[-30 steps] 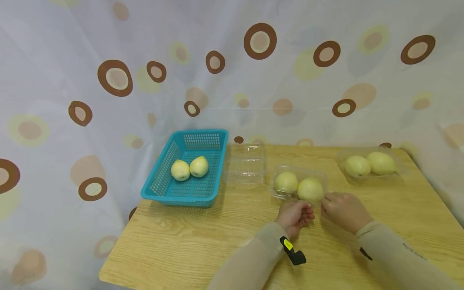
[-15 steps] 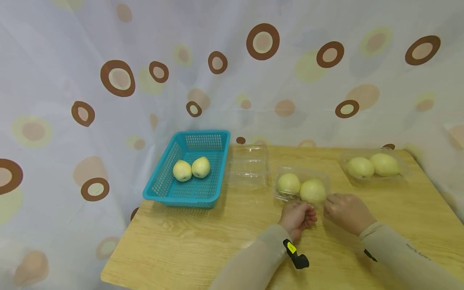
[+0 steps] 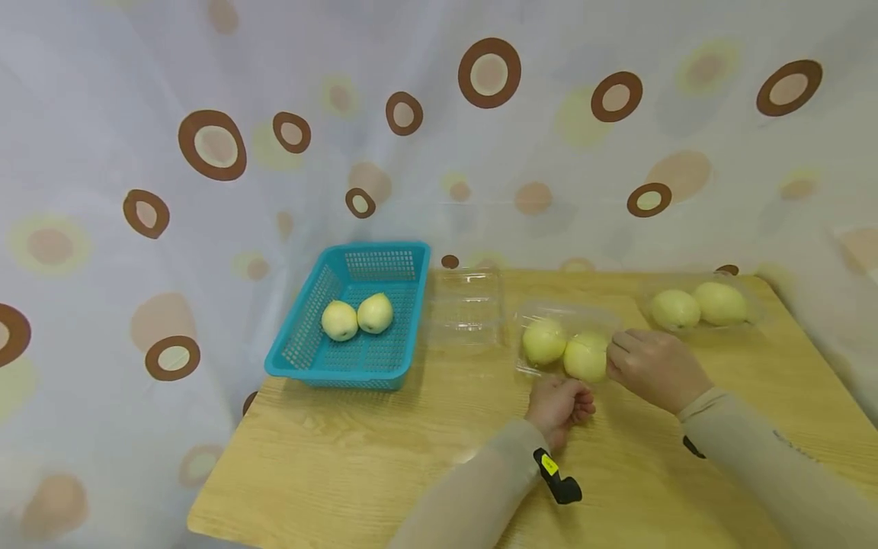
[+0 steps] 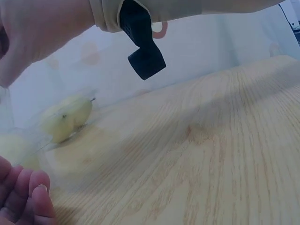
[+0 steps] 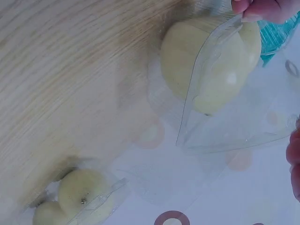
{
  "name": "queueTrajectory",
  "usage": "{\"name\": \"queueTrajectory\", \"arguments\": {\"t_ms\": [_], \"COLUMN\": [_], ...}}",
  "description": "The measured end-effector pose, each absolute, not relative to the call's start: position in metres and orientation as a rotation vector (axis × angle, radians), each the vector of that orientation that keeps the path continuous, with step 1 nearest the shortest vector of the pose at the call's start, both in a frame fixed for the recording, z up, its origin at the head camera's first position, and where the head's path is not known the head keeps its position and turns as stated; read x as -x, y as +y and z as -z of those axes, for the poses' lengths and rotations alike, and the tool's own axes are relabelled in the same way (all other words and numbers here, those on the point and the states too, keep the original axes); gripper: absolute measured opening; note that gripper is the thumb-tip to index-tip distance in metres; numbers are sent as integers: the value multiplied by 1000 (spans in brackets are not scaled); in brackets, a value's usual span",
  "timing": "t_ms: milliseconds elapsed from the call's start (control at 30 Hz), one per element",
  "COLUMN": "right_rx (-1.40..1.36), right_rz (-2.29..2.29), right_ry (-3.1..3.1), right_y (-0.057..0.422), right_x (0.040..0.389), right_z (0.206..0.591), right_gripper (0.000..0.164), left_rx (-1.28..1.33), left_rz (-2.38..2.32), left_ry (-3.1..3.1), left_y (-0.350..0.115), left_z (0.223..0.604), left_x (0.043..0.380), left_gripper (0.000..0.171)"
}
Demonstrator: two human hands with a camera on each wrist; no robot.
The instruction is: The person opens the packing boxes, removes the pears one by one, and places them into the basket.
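A clear plastic fruit box (image 3: 524, 366) with two pale yellow pears (image 3: 585, 357) sits between the hands. My left hand (image 3: 557, 406) is at its front edge; in the right wrist view, a finger and thumb (image 5: 258, 11) pinch the rim. My right hand (image 3: 655, 366) is curled at the box's right end, holding the lid (image 5: 201, 84) partly raised over the pears. Right fingers (image 5: 294, 159) show at that view's edge. In the left wrist view, curled left fingers (image 4: 28, 197) lie low at the left, below the right hand (image 4: 42, 33).
A blue mesh basket (image 3: 343, 379) with two pears (image 3: 357, 316) stands left. Beside it lies another clear plastic box (image 3: 468, 309). A third box (image 3: 757, 313), holding two pears (image 3: 696, 306), sits at the table's (image 3: 329, 465) back right. A patterned curtain (image 3: 425, 175) hangs behind.
My right hand has risen a little from the table, and the box's lid has come up with it. My left hand stays at the front edge.
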State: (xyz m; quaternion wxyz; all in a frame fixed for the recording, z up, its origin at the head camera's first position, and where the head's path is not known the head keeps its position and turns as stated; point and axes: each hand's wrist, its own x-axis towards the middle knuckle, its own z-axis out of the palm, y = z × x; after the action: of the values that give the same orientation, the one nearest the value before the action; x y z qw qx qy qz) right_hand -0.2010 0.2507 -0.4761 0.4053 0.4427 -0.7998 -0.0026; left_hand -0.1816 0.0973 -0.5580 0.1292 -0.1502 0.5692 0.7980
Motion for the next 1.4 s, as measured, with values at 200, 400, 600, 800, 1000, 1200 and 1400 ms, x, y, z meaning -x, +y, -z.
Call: {"name": "queueTrajectory", "arguments": {"t_ms": [200,400,600,800,1000,1200,1400], "right_rx": [-1160,-1133,-1079,-973,-896,-800,-533], "right_rz": [8,5,-56,-134,-177,-370,-675], "right_ry": [-2010,-2033,-2039,-2043,-2078,-2220,-2399], "right_y": [251,255,258,263,270,273,271], "right_x": [202,202,202,204,208,216,222], "right_z": [472,479,487,493,501,502,498], "right_gripper": [43,40,34,35,38,29,20], "left_rx": [433,427,359,335,315,308,285], "left_rz": [-2290,-2304,-2344,-2360,-2357,-2359,-2362], "left_ry": [1635,1623,1576,1560,1564,1534,1527], "left_y": [96,93,92,90,89,88,85], "left_z": [560,560,564,567,566,568,567], "left_x": [183,182,182,182,180,180,180], "left_gripper": [13,15,17,17,18,18,18]}}
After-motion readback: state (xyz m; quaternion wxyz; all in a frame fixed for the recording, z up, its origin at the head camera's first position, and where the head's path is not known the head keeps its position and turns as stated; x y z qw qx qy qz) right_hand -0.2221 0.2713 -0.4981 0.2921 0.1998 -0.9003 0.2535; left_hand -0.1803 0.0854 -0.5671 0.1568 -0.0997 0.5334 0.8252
